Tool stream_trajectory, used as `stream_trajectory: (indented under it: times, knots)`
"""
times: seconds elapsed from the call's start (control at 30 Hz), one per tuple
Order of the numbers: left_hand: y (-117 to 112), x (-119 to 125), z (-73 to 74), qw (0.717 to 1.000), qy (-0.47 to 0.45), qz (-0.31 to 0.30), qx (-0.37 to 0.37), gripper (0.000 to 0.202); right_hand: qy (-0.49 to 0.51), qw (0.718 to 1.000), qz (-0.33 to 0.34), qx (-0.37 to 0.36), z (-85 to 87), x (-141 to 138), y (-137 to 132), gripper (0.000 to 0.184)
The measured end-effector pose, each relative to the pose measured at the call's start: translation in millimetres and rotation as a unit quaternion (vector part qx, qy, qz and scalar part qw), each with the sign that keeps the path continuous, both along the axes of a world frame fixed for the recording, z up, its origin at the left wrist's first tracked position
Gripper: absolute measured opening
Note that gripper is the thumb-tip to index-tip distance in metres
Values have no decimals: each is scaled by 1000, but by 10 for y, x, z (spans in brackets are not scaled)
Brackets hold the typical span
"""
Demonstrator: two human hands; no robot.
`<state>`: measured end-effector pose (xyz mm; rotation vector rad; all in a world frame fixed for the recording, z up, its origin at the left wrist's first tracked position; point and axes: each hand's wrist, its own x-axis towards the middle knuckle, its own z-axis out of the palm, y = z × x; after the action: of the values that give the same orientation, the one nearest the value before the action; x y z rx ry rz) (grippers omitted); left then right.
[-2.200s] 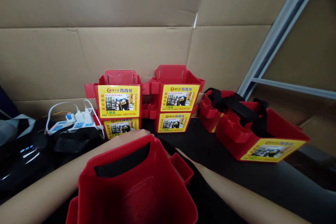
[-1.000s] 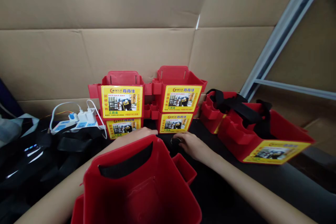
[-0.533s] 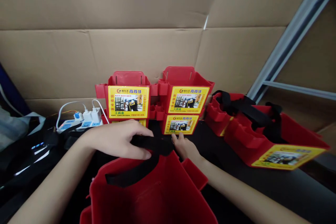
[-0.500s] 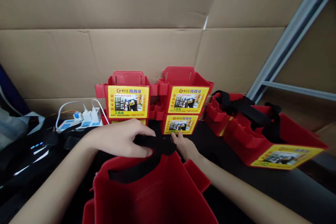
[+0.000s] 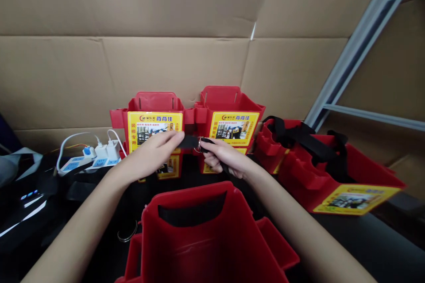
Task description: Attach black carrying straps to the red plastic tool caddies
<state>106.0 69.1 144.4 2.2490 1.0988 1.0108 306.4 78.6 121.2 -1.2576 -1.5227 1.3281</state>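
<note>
- Black strap (image 5: 190,142) is up in the air between both hands, above the far rim of the near red tool box (image 5: 212,239), and it's threaded through that box's back wall slot.
- Left hand (image 5: 156,152) has its fingers pressed together on the strap's left end, pinching it.
- Right hand (image 5: 222,155) is curled around the strap's right part, right by a small metal ring (image 5: 199,145); can't quite tell if the ring itself is pinched.
- A second metal ring (image 5: 127,234) lies on the dark table (image 5: 352,239), just left of the near box.
- Far side: stacked red boxes with yellow labels (image 5: 186,130) sit against the cardboard wall (image 5: 133,53), right behind the hands.
- Right: two more red boxes with black straps (image 5: 318,159) draped over them, tipped on their sides.
- Far left: a white power strip (image 5: 89,157) with plugs and cables.
- Metal shelf frame (image 5: 358,44) runs up the right.
</note>
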Motion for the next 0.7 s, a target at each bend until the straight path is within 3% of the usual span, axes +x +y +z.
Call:
stream_trajectory:
  times: [0.1,0.33,0.43,0.57,0.7]
  knots:
    - [94,13,-33,997,49,40,34,22,19,999,-1,27,1,-51,-67,23]
    - [23,250,-131,995,-39,14,94,9,31,998,11,49,-88,-61,-109,7]
    - [-4,298,-192,989,-27,50,136,8,54,997,17,53,-82,-81,-123,11]
    - [39,285,-264,958,-50,145,241,10,118,990,26,69,-84,-118,-132,15]
    - [81,277,-334,932,-4,138,334,10,155,985,34,70,-133,-135,-102,18]
